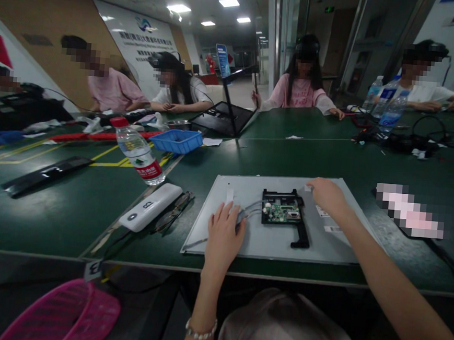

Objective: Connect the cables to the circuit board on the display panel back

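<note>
1. Grey panel lies flat at lower centre on the bench, probably so its face supports the circuit board and black frame.
2. My left hand is palm down, fingers loosely spread beside the cables, seemingly steadying the panel, gripping nothing visible.
3. My right hand bunches its fingers near the frame's upper-right corner; their hold is unclear.
4. The panel's long axis runs left to right; the frame's leg points toward the lower edge.

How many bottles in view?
4. Red-capped bottle: left of the panel. Far right, overlapping: left bottle, middle bottle, front bottle. More may be hidden behind them.
</note>
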Motion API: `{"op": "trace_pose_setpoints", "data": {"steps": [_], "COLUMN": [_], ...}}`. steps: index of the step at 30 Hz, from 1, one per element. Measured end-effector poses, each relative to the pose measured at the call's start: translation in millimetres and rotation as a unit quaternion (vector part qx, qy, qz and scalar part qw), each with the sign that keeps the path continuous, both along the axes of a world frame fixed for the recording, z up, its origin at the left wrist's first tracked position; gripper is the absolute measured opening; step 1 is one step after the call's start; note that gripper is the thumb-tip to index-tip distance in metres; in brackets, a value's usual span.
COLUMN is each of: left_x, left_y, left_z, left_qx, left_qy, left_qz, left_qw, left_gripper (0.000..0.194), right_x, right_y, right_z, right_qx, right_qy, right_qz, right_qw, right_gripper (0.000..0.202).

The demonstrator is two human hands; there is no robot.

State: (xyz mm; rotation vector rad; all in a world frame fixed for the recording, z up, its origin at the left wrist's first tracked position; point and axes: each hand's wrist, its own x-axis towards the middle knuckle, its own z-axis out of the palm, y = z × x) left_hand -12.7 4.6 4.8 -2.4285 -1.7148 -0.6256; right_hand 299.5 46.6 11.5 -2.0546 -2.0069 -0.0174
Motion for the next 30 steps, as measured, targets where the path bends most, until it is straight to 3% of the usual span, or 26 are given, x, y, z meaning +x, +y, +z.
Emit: {"op": "trace_pose_setpoints", "data": {"steps": [3, 6, 10, 13, 16, 19, 25, 30], "left_x": [1.3, 7.6, 30.9, 54.0, 68.7, 68.4, 50.5, 52.0], "left_y": [-1.7, 1.9, 32.2, 74.8, 115.8, 138.4, 141.3, 139.7], "left_z": [5.0, 25.5, 66.9, 81.6, 73.6, 55.9, 33.5, 26.3], "left_qx": [0.007, -0.007, -0.021, -0.066, -0.121, -0.150, -0.173, -0.216], "left_qy": [-0.002, -0.002, -0.010, -0.022, 0.006, -0.002, -0.025, -0.050], "left_qz": [0.013, -0.021, -0.157, -0.264, -0.291, -0.310, -0.348, -0.346], "left_qw": [1.000, 1.000, 0.987, 0.962, 0.949, 0.939, 0.921, 0.912], "left_gripper": [0.035, 0.035, 0.037, 0.031, 0.026, 0.023, 0.023, 0.020], "right_x": [-3.3, -9.3, -16.2, -16.9, -15.3, -15.4, -14.3, 12.7], "right_y": [1.5, 2.6, 2.7, 3.5, 5.5, 6.8, 5.9, 7.1], "right_z": [1.7, 2.4, 1.4, -1.0, -4.2, -6.1, -4.5, -4.5], "right_qx": [0.027, 0.050, 0.086, 0.093, 0.085, 0.074, 0.068, 0.069], "right_qy": [0.056, 0.109, 0.149, 0.154, 0.150, 0.146, 0.139, 0.116], "right_qz": [0.026, 0.078, 0.122, 0.127, 0.136, 0.145, 0.142, 0.091], "right_qw": [0.998, 0.990, 0.977, 0.975, 0.976, 0.976, 0.978, 0.987], "right_gripper": [0.039, 0.035, 0.029, 0.025, 0.021, 0.021, 0.023, 0.026]}}
